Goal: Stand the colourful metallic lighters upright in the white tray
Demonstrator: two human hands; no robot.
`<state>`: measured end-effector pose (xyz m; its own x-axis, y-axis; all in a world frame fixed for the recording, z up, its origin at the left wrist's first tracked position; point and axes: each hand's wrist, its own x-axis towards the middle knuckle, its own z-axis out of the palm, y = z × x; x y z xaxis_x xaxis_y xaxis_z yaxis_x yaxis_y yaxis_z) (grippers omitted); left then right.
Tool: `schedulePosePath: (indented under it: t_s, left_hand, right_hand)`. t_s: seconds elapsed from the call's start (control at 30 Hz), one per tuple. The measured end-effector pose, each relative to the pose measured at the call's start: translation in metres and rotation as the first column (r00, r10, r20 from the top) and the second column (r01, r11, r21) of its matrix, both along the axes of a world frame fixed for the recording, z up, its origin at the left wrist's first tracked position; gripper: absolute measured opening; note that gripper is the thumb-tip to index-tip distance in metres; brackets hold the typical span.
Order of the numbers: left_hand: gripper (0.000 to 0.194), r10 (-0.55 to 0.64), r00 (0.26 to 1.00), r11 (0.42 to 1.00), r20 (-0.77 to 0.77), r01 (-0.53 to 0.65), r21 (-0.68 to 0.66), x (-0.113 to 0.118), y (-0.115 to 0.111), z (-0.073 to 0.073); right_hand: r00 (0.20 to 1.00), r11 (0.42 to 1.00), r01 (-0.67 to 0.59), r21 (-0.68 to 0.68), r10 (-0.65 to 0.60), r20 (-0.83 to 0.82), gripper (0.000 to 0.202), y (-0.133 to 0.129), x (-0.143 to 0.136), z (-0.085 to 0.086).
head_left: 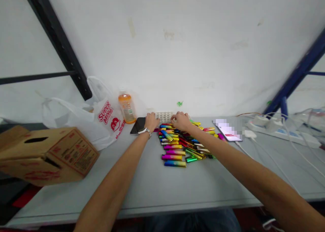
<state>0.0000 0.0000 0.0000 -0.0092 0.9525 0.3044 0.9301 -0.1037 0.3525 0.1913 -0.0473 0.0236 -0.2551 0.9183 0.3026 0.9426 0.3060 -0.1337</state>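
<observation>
A white tray with a grid of small pockets (164, 117) lies against the wall at the back of the table. My left hand (151, 121), with a silver watch on its wrist, grips the tray's left end. Over the tray's right part my right hand (181, 120) has its fingers pinched together. Whatever sits between those fingers is too small to make out. In front of the tray spreads a heap of shiny metallic lighter cases (175, 153) in pink, blue, green, red and gold. Several lie in a rough column at the heap's left side, and my right forearm hides part of the pile.
A dark phone (138, 125) lies left of my left hand, before an orange drink bottle (127, 107). Further left are a white plastic bag (101, 123) and a cardboard box (50, 154). Rightward lie a lit phone (230, 132), cables and a power strip (291, 134).
</observation>
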Motion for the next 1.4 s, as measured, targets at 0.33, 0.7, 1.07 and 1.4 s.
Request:
schedulePosePath:
  t_s: [0.33,0.7,1.07,1.4]
  left_hand:
    - [0.041,-0.145,0.975,0.989,-0.169,0.144,-0.022,0.014,-0.008,-0.006]
    - [0.041,-0.180,0.981,0.983,-0.065,0.177,-0.049,0.029,-0.007,-0.004]
    - [0.038,-0.265,0.955,0.963,0.129,0.268,-0.008,0.041,-0.007,-0.005]
    - [0.028,-0.267,0.943,0.952,0.196,0.227,0.205,0.044,-0.027,-0.006]
  right_hand:
    - [0.948,0.953,0.208,-0.219,-0.251,-0.193,0.028,0.010,0.077,-0.007]
    - [0.867,0.987,0.025,-0.157,-0.100,-0.488,0.027,0.014,0.098,-0.020]
    - [0.705,0.992,-0.071,-0.102,-0.022,-0.708,0.028,0.006,0.106,-0.031]
    - [0.975,0.960,0.045,-0.276,-0.102,-0.198,0.026,0.004,0.084,0.008]
